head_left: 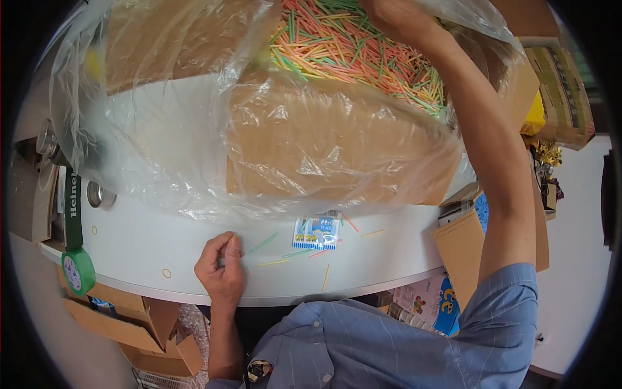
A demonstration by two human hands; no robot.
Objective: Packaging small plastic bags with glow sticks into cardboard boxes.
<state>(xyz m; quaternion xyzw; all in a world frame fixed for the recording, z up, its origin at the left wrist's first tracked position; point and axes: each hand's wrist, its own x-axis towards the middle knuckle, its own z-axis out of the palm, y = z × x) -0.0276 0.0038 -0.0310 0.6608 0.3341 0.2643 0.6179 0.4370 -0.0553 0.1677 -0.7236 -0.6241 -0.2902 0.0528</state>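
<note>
Surface: a white table (149, 249) with a curved near edge, seen from above; cardboard boxes stand under it and at both sides.
Far left: a roll of green tape (78, 272) hangs at the table's left edge, with small round metal things just beyond it.
Left hand: the left hand (221, 262) rests on the table near the near edge. Its fingers are curled together with the thumb against them; whether they pinch a stick, I cannot tell.
Loose sticks: a few thin coloured sticks (262, 244) lie flat on the table just right of the left hand. The green one lies with its long axis running from the hand toward the far right, its near end almost at the fingertips. Others, yellow and pink, are scattered farther right, each in a different direction.
Small card: a little printed packet (316, 233) in blue and white lies among these sticks.
Big bag: a large clear plastic bag (194, 129) lines an open cardboard box (337, 149) on the far part of the table.
Stick pile: a heap of many coloured sticks (350, 45), green, orange, pink and yellow, fills the far inside of the bag.
Right hand: the right hand (395, 13) reaches far up into the bag, over the pile. Its fingers are cut by the picture's edge, so its grip cannot be told.
Relation: the loose sticks are much nearer to the left hand; the pile is at the right hand.
</note>
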